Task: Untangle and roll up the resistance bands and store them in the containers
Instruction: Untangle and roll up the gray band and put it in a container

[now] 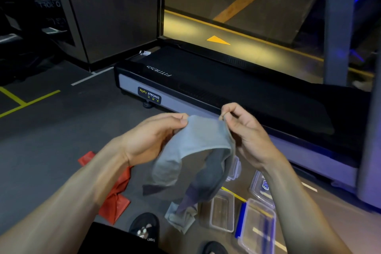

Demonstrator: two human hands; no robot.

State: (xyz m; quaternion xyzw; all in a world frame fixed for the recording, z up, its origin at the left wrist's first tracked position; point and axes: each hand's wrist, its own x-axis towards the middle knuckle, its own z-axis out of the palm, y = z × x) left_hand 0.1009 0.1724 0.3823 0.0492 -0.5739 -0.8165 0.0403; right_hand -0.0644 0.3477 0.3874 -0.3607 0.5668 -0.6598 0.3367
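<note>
- The grey band (198, 140) hangs mid-scene between both hands, its tail trailing to the floor near the clear containers (222, 210).
- Left hand (152, 136) and right hand (245, 130) each pinch its top edge.
- It looks light, limp and stretchy; best gripped by the flat edges.
</note>
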